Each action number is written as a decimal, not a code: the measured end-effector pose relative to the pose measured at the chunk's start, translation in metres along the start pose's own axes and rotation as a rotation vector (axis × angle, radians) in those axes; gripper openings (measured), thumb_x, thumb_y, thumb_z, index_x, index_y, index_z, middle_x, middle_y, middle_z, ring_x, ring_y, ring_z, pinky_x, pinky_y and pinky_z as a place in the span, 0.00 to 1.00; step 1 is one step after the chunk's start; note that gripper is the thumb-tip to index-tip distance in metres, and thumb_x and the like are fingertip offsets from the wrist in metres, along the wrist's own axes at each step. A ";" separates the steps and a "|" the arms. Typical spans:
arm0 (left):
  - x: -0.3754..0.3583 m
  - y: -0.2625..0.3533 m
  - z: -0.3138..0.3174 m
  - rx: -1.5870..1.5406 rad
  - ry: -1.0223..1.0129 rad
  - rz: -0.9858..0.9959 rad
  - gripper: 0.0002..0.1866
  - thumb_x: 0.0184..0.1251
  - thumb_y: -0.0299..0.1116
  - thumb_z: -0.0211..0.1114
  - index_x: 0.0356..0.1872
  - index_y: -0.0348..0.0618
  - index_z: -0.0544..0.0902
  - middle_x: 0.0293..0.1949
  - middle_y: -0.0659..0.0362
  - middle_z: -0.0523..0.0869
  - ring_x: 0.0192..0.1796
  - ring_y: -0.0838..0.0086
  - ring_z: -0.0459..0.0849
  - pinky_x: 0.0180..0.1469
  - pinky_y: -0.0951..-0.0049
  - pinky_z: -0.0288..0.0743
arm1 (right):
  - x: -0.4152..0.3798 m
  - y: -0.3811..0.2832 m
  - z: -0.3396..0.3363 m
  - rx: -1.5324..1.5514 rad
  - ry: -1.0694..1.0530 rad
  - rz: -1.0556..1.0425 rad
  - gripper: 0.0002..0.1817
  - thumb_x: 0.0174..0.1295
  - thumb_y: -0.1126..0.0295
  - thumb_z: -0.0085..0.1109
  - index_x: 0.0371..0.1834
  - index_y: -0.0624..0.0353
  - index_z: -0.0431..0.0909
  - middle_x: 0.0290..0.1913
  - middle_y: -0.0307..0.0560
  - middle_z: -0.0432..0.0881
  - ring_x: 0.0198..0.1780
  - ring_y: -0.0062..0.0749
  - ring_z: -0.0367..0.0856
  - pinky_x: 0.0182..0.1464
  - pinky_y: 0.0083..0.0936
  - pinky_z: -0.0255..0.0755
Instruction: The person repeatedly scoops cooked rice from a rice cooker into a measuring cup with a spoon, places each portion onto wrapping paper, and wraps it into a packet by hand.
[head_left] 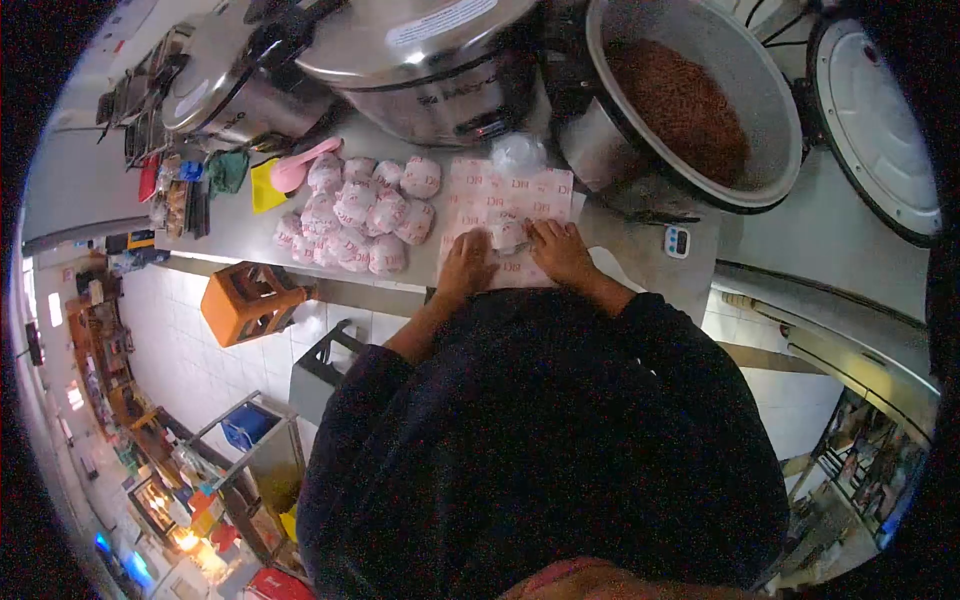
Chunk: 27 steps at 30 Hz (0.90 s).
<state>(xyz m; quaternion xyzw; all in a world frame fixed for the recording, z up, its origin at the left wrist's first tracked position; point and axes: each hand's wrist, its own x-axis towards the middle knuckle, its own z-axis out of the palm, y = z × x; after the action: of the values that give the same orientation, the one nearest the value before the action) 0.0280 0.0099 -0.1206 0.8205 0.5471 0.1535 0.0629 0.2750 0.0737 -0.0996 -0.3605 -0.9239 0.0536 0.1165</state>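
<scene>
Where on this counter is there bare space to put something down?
Bare steel shows right of the printed paper, around the small timer, below the big pot. Left of the paper is crowded with wrapped bundles; both hands occupy the paper's near edge.

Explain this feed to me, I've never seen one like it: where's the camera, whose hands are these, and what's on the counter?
There is one picture, from a camera worn on a person's head, looking down; its fisheye lens bends the edges. The dark mass at the bottom is the person's own clothed body.

Both bare hands rest on a sheet of printed wrapping paper on the steel counter. The left hand and right hand close around a small white bundle; how tightly the fingers grip it I cannot tell.

To the left lies a pile of wrapped bundles, with a pink spoon beyond it. Behind stand a closed steel pot and an open cooker of brown grains. A small timer sits at the right.
</scene>
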 end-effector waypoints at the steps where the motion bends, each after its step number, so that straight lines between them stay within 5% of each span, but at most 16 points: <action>1: -0.002 0.003 0.003 -0.050 -0.028 -0.031 0.33 0.63 0.46 0.65 0.63 0.33 0.71 0.58 0.45 0.74 0.59 0.50 0.73 0.62 0.57 0.72 | 0.002 0.000 0.004 0.034 0.012 -0.002 0.22 0.62 0.66 0.55 0.58 0.65 0.75 0.55 0.47 0.76 0.55 0.43 0.74 0.51 0.38 0.72; 4: 0.005 0.012 -0.005 -0.176 -0.094 -0.151 0.38 0.66 0.51 0.65 0.67 0.31 0.66 0.65 0.42 0.68 0.66 0.50 0.68 0.66 0.58 0.67 | 0.019 -0.001 0.016 0.263 0.066 0.068 0.18 0.61 0.66 0.58 0.52 0.64 0.78 0.53 0.47 0.78 0.53 0.45 0.76 0.53 0.40 0.70; 7: 0.013 0.005 -0.003 -1.481 -0.026 -0.717 0.38 0.69 0.56 0.61 0.67 0.33 0.66 0.66 0.43 0.69 0.67 0.56 0.68 0.67 0.60 0.66 | 0.045 -0.021 -0.025 0.520 0.134 0.299 0.14 0.58 0.67 0.62 0.47 0.60 0.81 0.45 0.44 0.81 0.49 0.44 0.78 0.53 0.40 0.70; 10: 0.028 0.001 -0.048 -2.616 -0.031 -1.023 0.37 0.72 0.61 0.53 0.68 0.39 0.66 0.62 0.48 0.75 0.63 0.60 0.74 0.67 0.62 0.67 | 0.066 -0.032 -0.043 0.287 0.295 -0.112 0.14 0.57 0.70 0.61 0.47 0.58 0.82 0.44 0.42 0.80 0.48 0.41 0.78 0.52 0.39 0.70; 12: 0.021 -0.002 -0.042 -1.748 -0.063 -0.543 0.33 0.71 0.65 0.50 0.60 0.46 0.74 0.52 0.54 0.82 0.53 0.62 0.81 0.63 0.63 0.73 | 0.070 -0.045 -0.056 0.266 0.227 -0.238 0.19 0.58 0.70 0.58 0.54 0.55 0.80 0.43 0.42 0.80 0.49 0.41 0.78 0.54 0.41 0.68; 14: 0.018 -0.004 -0.076 -2.397 -0.161 -1.062 0.31 0.70 0.66 0.51 0.53 0.49 0.78 0.47 0.57 0.85 0.47 0.64 0.84 0.59 0.62 0.76 | 0.075 -0.060 -0.070 0.264 0.213 -0.303 0.21 0.57 0.70 0.58 0.56 0.55 0.80 0.43 0.42 0.79 0.49 0.39 0.77 0.55 0.40 0.68; 15: 0.021 -0.003 -0.091 -2.402 -0.113 -1.156 0.28 0.69 0.65 0.53 0.42 0.48 0.81 0.39 0.58 0.86 0.41 0.67 0.85 0.53 0.61 0.79 | 0.079 -0.070 -0.078 0.275 0.234 -0.303 0.20 0.57 0.71 0.59 0.55 0.55 0.81 0.43 0.41 0.79 0.49 0.37 0.77 0.54 0.38 0.68; 18: 0.024 -0.005 -0.130 -2.623 0.055 -0.929 0.26 0.70 0.61 0.55 0.37 0.45 0.80 0.30 0.57 0.82 0.33 0.66 0.84 0.39 0.63 0.83 | 0.097 -0.098 -0.094 0.380 0.200 -0.240 0.24 0.57 0.72 0.58 0.60 0.56 0.79 0.46 0.42 0.79 0.55 0.37 0.76 0.58 0.40 0.65; 22: 0.040 -0.009 -0.193 -2.311 0.495 -1.080 0.27 0.69 0.62 0.54 0.35 0.44 0.81 0.30 0.59 0.84 0.26 0.68 0.82 0.34 0.69 0.80 | 0.119 -0.130 -0.126 0.330 0.157 -0.203 0.24 0.58 0.72 0.55 0.61 0.55 0.77 0.54 0.47 0.80 0.63 0.41 0.73 0.66 0.49 0.61; 23: 0.020 -0.052 -0.171 -2.418 0.293 -0.871 0.28 0.69 0.61 0.55 0.39 0.42 0.82 0.32 0.56 0.85 0.29 0.67 0.85 0.36 0.69 0.81 | 0.121 -0.133 -0.131 0.369 0.119 -0.242 0.24 0.58 0.72 0.55 0.61 0.55 0.78 0.54 0.47 0.80 0.63 0.41 0.73 0.67 0.50 0.61; 24: 0.032 -0.037 -0.208 -1.704 0.360 -1.160 0.30 0.68 0.61 0.57 0.45 0.38 0.82 0.38 0.52 0.86 0.40 0.62 0.87 0.44 0.64 0.81 | 0.123 -0.133 -0.134 0.407 0.082 -0.279 0.23 0.59 0.72 0.54 0.60 0.55 0.78 0.55 0.47 0.81 0.64 0.41 0.72 0.67 0.52 0.61; 25: 0.020 -0.075 -0.188 -0.902 0.410 -0.987 0.32 0.66 0.58 0.61 0.51 0.34 0.81 0.43 0.47 0.86 0.49 0.56 0.85 0.52 0.59 0.77 | 0.116 -0.120 -0.115 0.701 -0.117 -0.303 0.22 0.59 0.78 0.52 0.59 0.58 0.79 0.60 0.49 0.79 0.67 0.42 0.69 0.71 0.43 0.57; 26: 0.004 -0.125 -0.173 -0.456 0.504 -0.743 0.32 0.63 0.56 0.66 0.55 0.35 0.80 0.44 0.43 0.85 0.51 0.55 0.83 0.57 0.57 0.72 | 0.110 -0.109 -0.117 0.816 -0.230 -0.197 0.21 0.60 0.78 0.52 0.57 0.58 0.80 0.57 0.50 0.80 0.67 0.42 0.69 0.70 0.43 0.59; 27: 0.019 -0.131 -0.215 -0.377 0.551 -0.928 0.31 0.62 0.54 0.67 0.54 0.36 0.81 0.43 0.39 0.84 0.49 0.56 0.83 0.55 0.58 0.73 | 0.101 -0.098 -0.121 0.930 -0.339 -0.080 0.19 0.60 0.78 0.53 0.55 0.59 0.81 0.55 0.51 0.81 0.66 0.43 0.69 0.69 0.43 0.60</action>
<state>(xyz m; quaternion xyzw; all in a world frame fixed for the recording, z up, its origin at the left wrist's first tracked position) -0.1491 0.0651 0.0503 0.3986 0.8093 0.4132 0.1239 0.1692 0.0720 0.0533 -0.2209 -0.8211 0.5137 0.1149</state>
